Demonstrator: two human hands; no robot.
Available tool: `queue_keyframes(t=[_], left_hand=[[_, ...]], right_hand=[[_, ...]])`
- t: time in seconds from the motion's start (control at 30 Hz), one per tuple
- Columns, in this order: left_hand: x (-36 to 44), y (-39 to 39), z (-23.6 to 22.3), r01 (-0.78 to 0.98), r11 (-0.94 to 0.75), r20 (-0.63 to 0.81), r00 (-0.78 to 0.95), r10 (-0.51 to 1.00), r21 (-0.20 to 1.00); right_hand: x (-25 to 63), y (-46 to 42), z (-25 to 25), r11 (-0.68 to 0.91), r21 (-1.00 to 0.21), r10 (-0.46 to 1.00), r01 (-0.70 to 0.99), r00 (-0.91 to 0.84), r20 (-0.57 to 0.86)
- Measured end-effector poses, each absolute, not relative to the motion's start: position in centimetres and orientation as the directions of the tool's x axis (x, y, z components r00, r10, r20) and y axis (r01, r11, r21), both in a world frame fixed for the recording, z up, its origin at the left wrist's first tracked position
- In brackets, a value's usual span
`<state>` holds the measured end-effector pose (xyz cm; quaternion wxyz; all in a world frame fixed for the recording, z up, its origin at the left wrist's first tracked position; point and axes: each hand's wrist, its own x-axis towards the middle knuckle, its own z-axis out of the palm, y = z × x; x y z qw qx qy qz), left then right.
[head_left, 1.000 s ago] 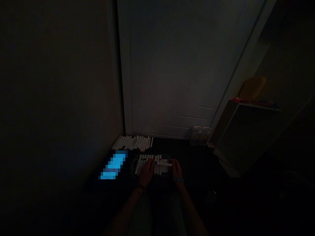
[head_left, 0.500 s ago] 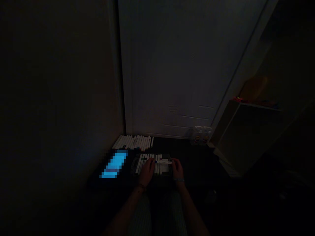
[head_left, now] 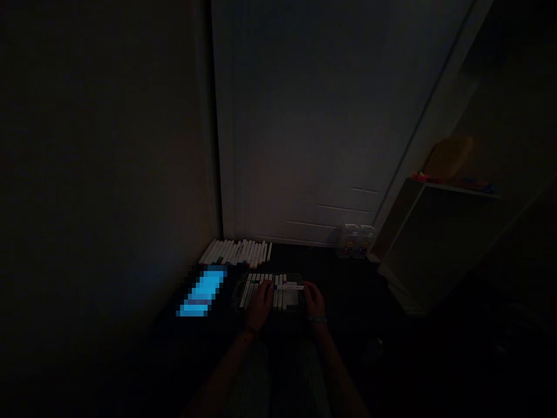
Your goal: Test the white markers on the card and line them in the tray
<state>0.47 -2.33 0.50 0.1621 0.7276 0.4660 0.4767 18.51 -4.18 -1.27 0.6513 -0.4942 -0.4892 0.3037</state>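
Note:
The scene is very dark. Both hands hold one white marker [head_left: 288, 286] crosswise above a clear case of markers [head_left: 238, 295] on the dark floor. My left hand [head_left: 260, 305] grips the marker's left end, fingers curled. My right hand [head_left: 314, 302] pinches its right end. Inside the case lies a row of white markers [head_left: 256, 280] side by side.
A second row of white markers [head_left: 237, 251] lies along the foot of a white door [head_left: 313, 133]. A glowing blue screen [head_left: 201, 292] lies left of the case. Small clear containers [head_left: 357, 240] stand by the door. A white shelf unit [head_left: 426, 244] stands at the right.
Almost nothing moved: both hands keep the marker over the case, with only a slight shift of the view.

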Motion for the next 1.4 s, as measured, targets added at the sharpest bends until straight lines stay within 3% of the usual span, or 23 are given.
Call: queue_keyframes(t=[0.3, 1.4], left_hand=[[0.4, -1.9, 0.0, 0.542, -0.511, 0.552, 0.1, 0.828, 0.668], [0.5, -2.0, 0.2, 0.537, -0.497, 0.566, 0.045, 0.823, 0.681]], right_hand=[[18.6, -4.1, -1.7, 0.304, -0.94, 0.871, 0.156, 0.354, 0.34], [18.1, -4.6, -0.6, 0.32, -0.939, 0.864, 0.126, 0.367, 0.344]])
